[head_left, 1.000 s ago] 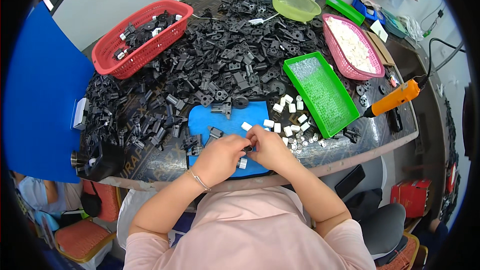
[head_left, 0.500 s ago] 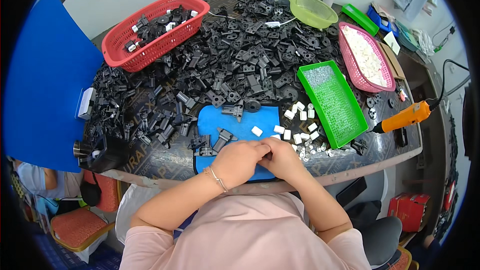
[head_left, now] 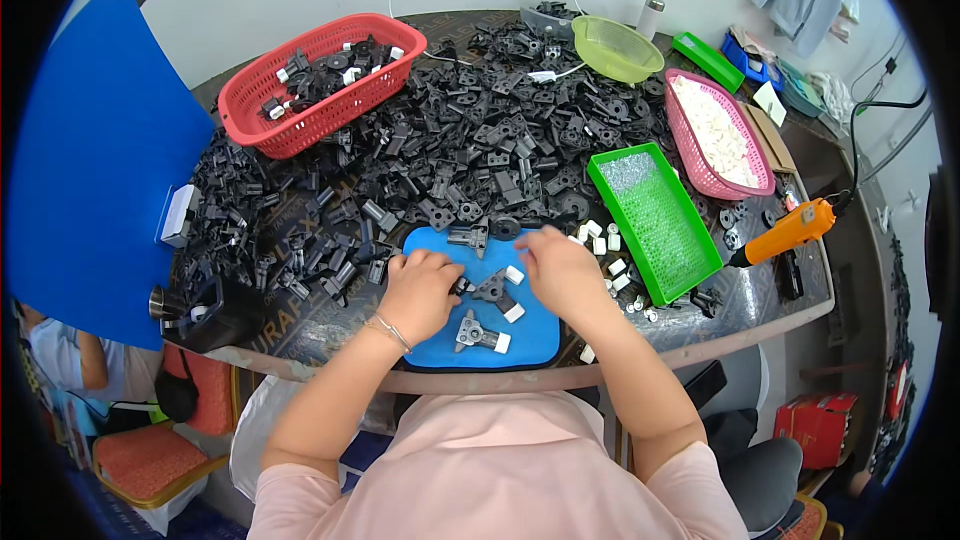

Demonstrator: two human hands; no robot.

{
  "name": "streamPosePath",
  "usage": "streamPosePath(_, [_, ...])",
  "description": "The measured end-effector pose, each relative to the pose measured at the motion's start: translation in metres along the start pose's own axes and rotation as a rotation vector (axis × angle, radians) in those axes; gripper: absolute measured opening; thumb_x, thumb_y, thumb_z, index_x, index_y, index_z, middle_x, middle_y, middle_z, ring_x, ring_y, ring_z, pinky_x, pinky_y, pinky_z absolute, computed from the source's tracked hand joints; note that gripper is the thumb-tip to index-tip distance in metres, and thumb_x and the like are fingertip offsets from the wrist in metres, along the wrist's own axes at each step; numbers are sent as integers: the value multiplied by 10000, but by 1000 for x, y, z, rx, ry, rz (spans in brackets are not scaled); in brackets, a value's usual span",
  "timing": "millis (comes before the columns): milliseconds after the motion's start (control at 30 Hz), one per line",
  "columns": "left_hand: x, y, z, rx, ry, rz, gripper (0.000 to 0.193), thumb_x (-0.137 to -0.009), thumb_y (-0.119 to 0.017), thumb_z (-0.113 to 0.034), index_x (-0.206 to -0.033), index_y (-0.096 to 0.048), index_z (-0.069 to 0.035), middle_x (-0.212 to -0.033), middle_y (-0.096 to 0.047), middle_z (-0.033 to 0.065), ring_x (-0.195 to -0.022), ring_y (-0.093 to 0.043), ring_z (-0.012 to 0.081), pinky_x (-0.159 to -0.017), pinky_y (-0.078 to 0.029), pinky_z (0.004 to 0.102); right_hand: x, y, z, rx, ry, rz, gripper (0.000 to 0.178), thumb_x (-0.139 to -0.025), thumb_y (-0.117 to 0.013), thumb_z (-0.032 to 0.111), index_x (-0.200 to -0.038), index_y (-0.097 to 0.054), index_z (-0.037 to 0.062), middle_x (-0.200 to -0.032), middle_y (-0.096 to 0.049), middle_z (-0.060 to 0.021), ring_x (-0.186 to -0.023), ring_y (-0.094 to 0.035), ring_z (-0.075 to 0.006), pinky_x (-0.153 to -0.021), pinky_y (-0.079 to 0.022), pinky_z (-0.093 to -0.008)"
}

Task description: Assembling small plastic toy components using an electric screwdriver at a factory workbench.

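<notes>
On the blue mat [head_left: 430, 352], my left hand [head_left: 422, 290] reaches over its left side. Its fingers are apart and bent over a small black plastic part [head_left: 461, 285] that is mostly hidden beneath them. My right hand [head_left: 562, 275] hovers over the mat's right edge, thumb and forefinger apart, with nothing visible between them. Between the hands lie a black bracket [head_left: 490, 287] with a white cap on its end and a loose white cap [head_left: 514, 275]. Nearer me lies a second white-capped bracket [head_left: 483, 333]. A bare black bracket [head_left: 468, 238] rests at the mat's far edge.
A large heap of black parts [head_left: 480, 130] covers the table. Around it stand a red basket [head_left: 330, 105], a yellow-green basket [head_left: 618, 52], a pink basket [head_left: 720, 135] of white pieces and a green tray [head_left: 655, 225]. An orange electric screwdriver [head_left: 790, 232] lies at right.
My hands have come apart from together at the mat's near right. The left moved left, the right moved up and right. Two white-capped brackets now show on the mat. The view has tilted slightly.
</notes>
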State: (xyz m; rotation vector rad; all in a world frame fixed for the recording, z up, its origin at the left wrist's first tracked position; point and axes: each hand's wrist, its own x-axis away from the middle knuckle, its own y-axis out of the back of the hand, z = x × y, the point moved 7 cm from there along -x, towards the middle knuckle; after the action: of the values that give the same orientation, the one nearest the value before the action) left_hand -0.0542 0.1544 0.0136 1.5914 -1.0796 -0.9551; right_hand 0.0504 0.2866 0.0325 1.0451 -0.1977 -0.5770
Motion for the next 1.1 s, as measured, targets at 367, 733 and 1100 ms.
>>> streamPosePath(367, [15, 23, 18, 307, 74, -231, 316, -654, -613, 19, -968, -597, -18, -1062, -527, 141, -965, -542, 325, -814, -473, 387, -51, -57, 37, 84, 192, 135, 393, -748, -710, 209, -1112, -605, 107, -1060, -576, -79, -914, -621, -295, -786, -511, -398])
streamPosePath(733, [45, 1, 56, 1386, 433, -361, 734, -651, -545, 177, -1345, -393, -7, -1166, -506, 63, -1083, -506, 153, -921, -418, 268, -92, -73, 67, 139, 172, 101, 423, -791, -684, 296, -1119, -560, 60, -1045, -587, -133, -892, -633, -321, -741, -527, -413])
streamPosePath(1100, [63, 8, 59, 1598, 482, -481, 602, -696, -636, 171, -1212, -408, -40, -1146, -478, 67, -981, -564, 165, -817, -530, 290, -99, -86, 61, 208, 144, 122, 238, -702, -623, 71, -937, -589, 73, -999, -607, -166, -894, -627, -344, -738, -521, -434])
